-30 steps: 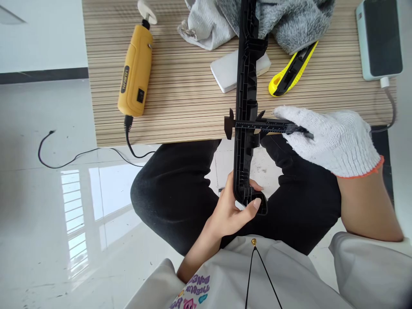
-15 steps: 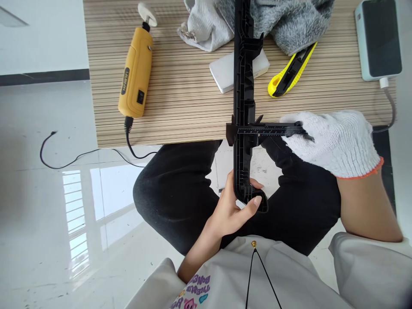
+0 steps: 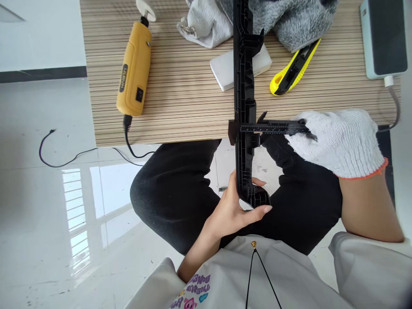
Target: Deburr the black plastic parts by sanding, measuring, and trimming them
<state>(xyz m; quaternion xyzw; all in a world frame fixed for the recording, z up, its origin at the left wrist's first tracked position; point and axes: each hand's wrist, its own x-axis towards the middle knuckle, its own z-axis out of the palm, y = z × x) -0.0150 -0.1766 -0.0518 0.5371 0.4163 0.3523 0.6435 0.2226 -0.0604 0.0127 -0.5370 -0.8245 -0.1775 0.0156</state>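
Note:
A long black plastic trim part (image 3: pixel 246 86) with ribs and clips runs from my lap up over the table edge. Bare, my left hand (image 3: pixel 234 210) grips its curved lower end, the thumb along the bottom rim. My right hand (image 3: pixel 341 139), in a white knitted glove with an orange cuff, is closed on a black vernier caliper (image 3: pixel 273 127). The caliper lies crosswise over the part near the table's front edge, its jaw end on the left side of the part. Whether both jaws touch the part, I cannot tell.
On the striped table (image 3: pixel 180 116) lie a yellow rotary tool (image 3: pixel 135 68) with a disc, a white box (image 3: pixel 222 71), a yellow utility knife (image 3: pixel 294 68), a white glove (image 3: pixel 206 23), a grey cloth (image 3: pixel 299 25) and a power bank (image 3: pixel 384 38) with a cable. A black cord (image 3: pixel 74 159) trails at left.
My left thumb has slid off the lower end's face to its bottom rim. The caliper and my gloved right hand have shifted slightly right. The view has moved a little.

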